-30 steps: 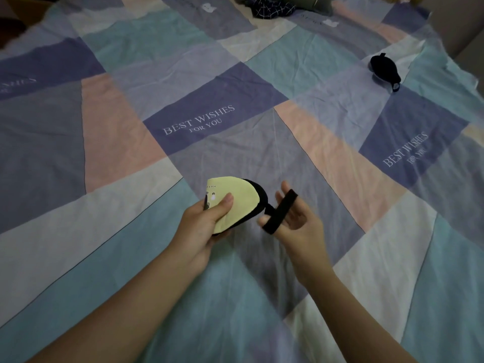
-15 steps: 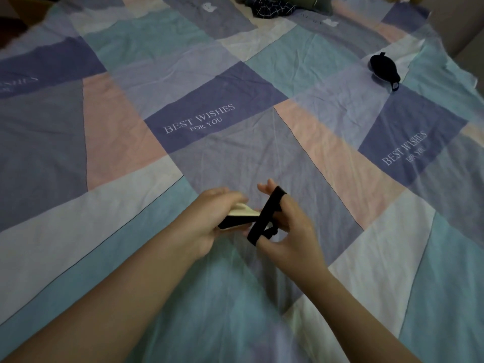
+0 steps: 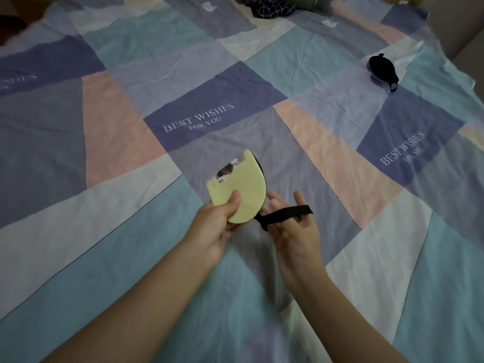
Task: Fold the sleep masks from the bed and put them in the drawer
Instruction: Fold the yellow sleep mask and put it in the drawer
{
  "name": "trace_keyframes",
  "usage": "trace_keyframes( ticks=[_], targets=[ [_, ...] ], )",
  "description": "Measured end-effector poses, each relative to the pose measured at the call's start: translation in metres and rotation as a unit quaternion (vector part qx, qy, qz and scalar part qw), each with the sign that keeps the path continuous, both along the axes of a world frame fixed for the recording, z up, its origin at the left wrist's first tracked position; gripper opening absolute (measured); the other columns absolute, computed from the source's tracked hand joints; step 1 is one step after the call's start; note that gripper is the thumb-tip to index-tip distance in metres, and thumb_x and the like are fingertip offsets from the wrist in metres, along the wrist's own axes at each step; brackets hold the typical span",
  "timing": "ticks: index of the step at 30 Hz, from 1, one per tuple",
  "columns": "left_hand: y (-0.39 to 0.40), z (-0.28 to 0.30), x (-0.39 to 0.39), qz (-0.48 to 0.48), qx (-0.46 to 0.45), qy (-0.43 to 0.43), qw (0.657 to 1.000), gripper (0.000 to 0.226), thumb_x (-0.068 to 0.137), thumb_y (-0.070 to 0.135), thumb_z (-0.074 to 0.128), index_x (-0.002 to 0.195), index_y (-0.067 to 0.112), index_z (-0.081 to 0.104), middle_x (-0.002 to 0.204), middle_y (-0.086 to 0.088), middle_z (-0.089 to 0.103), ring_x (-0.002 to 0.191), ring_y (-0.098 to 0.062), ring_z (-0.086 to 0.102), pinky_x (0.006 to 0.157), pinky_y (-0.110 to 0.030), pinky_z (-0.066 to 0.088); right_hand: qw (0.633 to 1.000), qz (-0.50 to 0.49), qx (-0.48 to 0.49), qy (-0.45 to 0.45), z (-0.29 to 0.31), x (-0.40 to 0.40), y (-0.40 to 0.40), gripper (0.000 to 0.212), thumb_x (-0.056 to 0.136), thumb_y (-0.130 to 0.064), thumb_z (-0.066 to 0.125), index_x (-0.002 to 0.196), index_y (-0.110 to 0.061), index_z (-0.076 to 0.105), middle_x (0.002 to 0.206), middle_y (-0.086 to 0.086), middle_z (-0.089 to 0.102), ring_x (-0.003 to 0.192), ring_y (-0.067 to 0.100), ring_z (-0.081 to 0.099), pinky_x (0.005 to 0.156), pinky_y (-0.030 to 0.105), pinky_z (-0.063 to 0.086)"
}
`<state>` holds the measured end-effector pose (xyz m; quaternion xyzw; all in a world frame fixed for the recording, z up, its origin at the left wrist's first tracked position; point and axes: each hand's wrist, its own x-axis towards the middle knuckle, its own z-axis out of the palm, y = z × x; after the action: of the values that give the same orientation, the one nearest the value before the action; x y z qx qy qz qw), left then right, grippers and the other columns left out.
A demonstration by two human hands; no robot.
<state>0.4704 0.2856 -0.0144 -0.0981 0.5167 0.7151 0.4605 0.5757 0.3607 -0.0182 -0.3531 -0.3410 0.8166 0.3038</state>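
Observation:
A pale yellow sleep mask (image 3: 245, 188), folded in half with a small printed picture near its top edge, is held upright above the bed. My left hand (image 3: 218, 222) pinches its lower part, thumb on the front. Its black elastic strap (image 3: 285, 215) runs to the right and loops around the fingers of my right hand (image 3: 293, 226), which are spread. A second sleep mask (image 3: 383, 70), all black, lies on the bed at the far right. No drawer is in view.
The bed is covered by a patchwork sheet (image 3: 131, 231) in blue, pink, teal and white. Dark checked fabric (image 3: 272, 9) and other clothes lie at the far top edge. The bed's right edge (image 3: 468, 82) runs near the black mask.
The yellow mask was turned flat and edge-on half a second ago; now its face is tilted up toward me again. My right hand has drawn the strap out to the right.

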Motion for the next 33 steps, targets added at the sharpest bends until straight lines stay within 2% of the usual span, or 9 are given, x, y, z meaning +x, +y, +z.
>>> trace_keyframes(
  ticks=[3, 7, 9, 12, 18, 24, 27, 31, 33],
  targets=[
    [-0.003, 0.002, -0.004, -0.006, 0.025, 0.011, 1.000, 0.012, 0.092, 0.016, 0.055, 0.098, 0.009, 0.064, 0.079, -0.002, 0.076, 0.070, -0.012, 0.072, 0.058, -0.022, 0.056, 0.987, -0.050, -0.133, 0.075, 0.001, 0.006, 0.003, 0.069, 0.074, -0.011, 0.068, 0.137, -0.007, 0.040, 0.126, 0.017, 0.062, 0.100, 0.026, 0.070, 0.069, 0.027, 0.058],
    [-0.007, 0.003, -0.002, -0.028, 0.009, 0.012, 0.999, 0.008, 0.087, 0.022, 0.062, 0.089, 0.014, 0.063, 0.063, 0.001, 0.065, 0.053, -0.009, 0.062, 0.049, -0.019, 0.050, 0.983, -0.038, -0.154, 0.093, 0.001, 0.013, 0.004, 0.047, 0.077, -0.019, 0.065, 0.119, -0.005, 0.054, 0.121, 0.015, 0.066, 0.102, 0.025, 0.069, 0.068, 0.024, 0.058],
    [-0.010, 0.004, -0.001, -0.074, -0.015, 0.076, 0.994, 0.017, 0.074, 0.033, 0.070, 0.077, 0.018, 0.065, 0.057, 0.004, 0.058, 0.047, -0.008, 0.053, 0.042, -0.017, 0.040, 0.988, -0.032, -0.125, 0.089, 0.002, 0.015, 0.006, 0.045, 0.076, -0.016, 0.065, 0.118, -0.001, 0.056, 0.112, 0.014, 0.071, 0.096, 0.024, 0.071, 0.070, 0.025, 0.058],
    [-0.014, 0.008, 0.002, -0.154, -0.016, 0.155, 0.976, 0.023, 0.064, 0.037, 0.076, 0.076, 0.017, 0.076, 0.072, 0.003, 0.072, 0.060, -0.008, 0.064, 0.050, -0.016, 0.046, 0.999, 0.005, -0.020, 0.043, 0.009, 0.020, 0.010, 0.051, 0.070, -0.018, 0.070, 0.117, 0.000, 0.060, 0.095, 0.007, 0.075, 0.087, 0.019, 0.071, 0.076, 0.027, 0.059],
    [-0.017, 0.012, -0.008, -0.197, -0.065, 0.285, 0.936, 0.026, 0.067, 0.032, 0.082, 0.086, 0.016, 0.074, 0.083, -0.003, 0.076, 0.073, -0.013, 0.069, 0.064, -0.025, 0.052, 0.982, 0.116, 0.140, -0.050, 0.025, 0.030, 0.023, 0.055, 0.058, -0.017, 0.083, 0.110, -0.008, 0.068, 0.107, 0.009, 0.074, 0.103, 0.023, 0.069, 0.084, 0.031, 0.057],
    [-0.018, 0.014, -0.009, -0.284, -0.096, 0.448, 0.842, 0.027, 0.059, 0.053, 0.078, 0.073, 0.032, 0.068, 0.058, 0.012, 0.063, 0.053, 0.001, 0.055, 0.049, -0.018, 0.043, 0.953, 0.206, 0.197, -0.100, 0.035, 0.029, 0.021, 0.057, 0.052, -0.006, 0.087, 0.106, -0.012, 0.070, 0.088, 0.001, 0.077, 0.079, 0.012, 0.073, 0.064, 0.018, 0.055],
    [-0.018, 0.017, -0.011, -0.343, -0.085, 0.479, 0.804, 0.035, 0.064, 0.057, 0.074, 0.070, 0.024, 0.063, 0.054, 0.013, 0.055, 0.049, 0.001, 0.049, 0.046, -0.016, 0.037, 0.946, 0.226, 0.198, -0.120, 0.034, 0.027, 0.024, 0.052, 0.061, 0.001, 0.082, 0.110, -0.009, 0.068, 0.084, 0.002, 0.077, 0.076, 0.013, 0.073, 0.065, 0.019, 0.055],
    [-0.018, 0.020, -0.013, -0.434, -0.102, 0.470, 0.762, 0.030, 0.060, 0.042, 0.084, 0.079, 0.024, 0.069, 0.064, 0.009, 0.064, 0.059, 0.002, 0.060, 0.054, -0.016, 0.045, 0.936, 0.248, 0.218, -0.125, 0.034, 0.024, 0.029, 0.043, 0.058, -0.018, 0.079, 0.100, -0.009, 0.070, 0.083, 0.006, 0.073, 0.071, 0.018, 0.068, 0.056, 0.021, 0.052],
    [-0.020, 0.019, -0.010, -0.452, -0.089, 0.443, 0.769, 0.023, 0.068, 0.038, 0.082, 0.081, 0.024, 0.067, 0.067, 0.012, 0.065, 0.062, 0.004, 0.060, 0.055, -0.012, 0.045, 0.940, 0.243, 0.200, -0.130, 0.033, 0.023, 0.033, 0.041, 0.058, -0.022, 0.078, 0.097, -0.010, 0.071, 0.084, 0.004, 0.072, 0.067, 0.017, 0.065, 0.048, 0.023, 0.049]
  ],
)
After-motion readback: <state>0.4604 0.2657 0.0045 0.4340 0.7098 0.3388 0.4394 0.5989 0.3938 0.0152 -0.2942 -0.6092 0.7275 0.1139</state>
